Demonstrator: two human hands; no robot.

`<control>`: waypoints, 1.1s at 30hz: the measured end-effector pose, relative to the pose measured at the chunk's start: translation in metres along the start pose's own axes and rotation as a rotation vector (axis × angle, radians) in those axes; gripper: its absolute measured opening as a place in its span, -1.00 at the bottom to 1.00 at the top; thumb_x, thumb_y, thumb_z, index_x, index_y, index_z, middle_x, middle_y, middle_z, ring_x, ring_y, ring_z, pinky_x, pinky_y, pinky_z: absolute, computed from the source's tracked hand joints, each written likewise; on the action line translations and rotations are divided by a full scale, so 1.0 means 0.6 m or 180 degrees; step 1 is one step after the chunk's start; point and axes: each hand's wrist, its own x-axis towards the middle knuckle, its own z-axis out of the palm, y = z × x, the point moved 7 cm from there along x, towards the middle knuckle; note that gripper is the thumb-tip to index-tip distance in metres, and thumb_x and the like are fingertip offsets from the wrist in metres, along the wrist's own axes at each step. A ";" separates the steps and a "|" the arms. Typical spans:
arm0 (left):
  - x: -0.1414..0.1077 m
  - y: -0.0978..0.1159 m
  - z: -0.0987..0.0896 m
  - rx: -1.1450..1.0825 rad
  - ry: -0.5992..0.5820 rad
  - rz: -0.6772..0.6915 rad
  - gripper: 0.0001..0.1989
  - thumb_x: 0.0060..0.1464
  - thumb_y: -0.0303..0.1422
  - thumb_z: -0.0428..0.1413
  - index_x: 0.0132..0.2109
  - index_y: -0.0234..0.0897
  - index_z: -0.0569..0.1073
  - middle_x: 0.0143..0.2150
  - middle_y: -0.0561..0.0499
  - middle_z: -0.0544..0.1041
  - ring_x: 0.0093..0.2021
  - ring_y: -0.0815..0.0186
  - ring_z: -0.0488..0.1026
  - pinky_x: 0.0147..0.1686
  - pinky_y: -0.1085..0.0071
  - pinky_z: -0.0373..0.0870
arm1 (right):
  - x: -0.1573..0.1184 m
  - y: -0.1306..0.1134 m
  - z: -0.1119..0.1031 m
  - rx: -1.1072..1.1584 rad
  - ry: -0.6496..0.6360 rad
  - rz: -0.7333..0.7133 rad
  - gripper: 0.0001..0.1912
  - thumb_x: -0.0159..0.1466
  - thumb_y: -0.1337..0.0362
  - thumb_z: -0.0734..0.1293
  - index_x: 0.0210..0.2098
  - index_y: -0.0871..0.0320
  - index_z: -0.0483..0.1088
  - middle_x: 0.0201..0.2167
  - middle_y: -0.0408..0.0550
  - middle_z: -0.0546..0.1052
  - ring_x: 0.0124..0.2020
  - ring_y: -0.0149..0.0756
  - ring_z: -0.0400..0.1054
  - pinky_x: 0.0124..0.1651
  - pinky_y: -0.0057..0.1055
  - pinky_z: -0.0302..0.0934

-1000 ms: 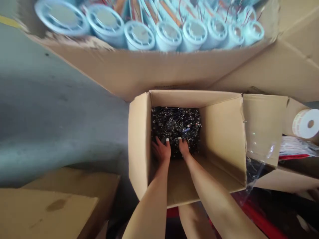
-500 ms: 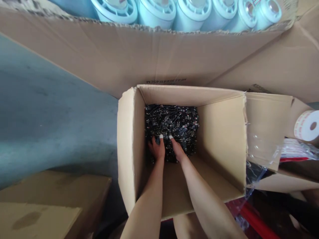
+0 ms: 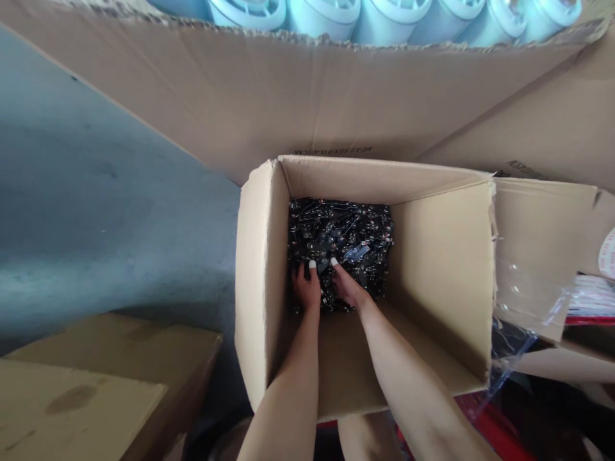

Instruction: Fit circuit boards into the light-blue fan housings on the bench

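On the black parts [image 3: 343, 221], the left hand [image 3: 308, 289] rests at seven o'clock, the right hand [image 3: 349, 288] at six, grips too hidden to tell.

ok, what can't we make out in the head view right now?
Head view:
Black parts: too small to identify or count.
Left hand, right hand: grip hidden by the hands themselves and the parts.
Light-blue cylinders: cut off by top edge.
Round white item: cut off by right edge.

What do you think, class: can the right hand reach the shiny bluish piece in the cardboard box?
Likely yes: the right hand is inside the cardboard box, among black parts, close to the shiny bluish piece, with no wall between them.
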 end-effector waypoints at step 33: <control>-0.248 0.310 -0.150 -0.0493 -0.0195 0.0741 -0.63 0.17 -0.30 0.22 0.12 -0.23 0.54 0.28 -0.19 0.46 0.26 0.05 0.42 0.23 0.10 0.36 | -0.387 -0.157 0.058 0.0658 0.0767 -0.0704 -0.45 0.25 -0.13 0.25 0.04 0.06 0.55 -0.08 0.00 0.66 0.10 -0.01 0.46 0.13 -0.07 0.32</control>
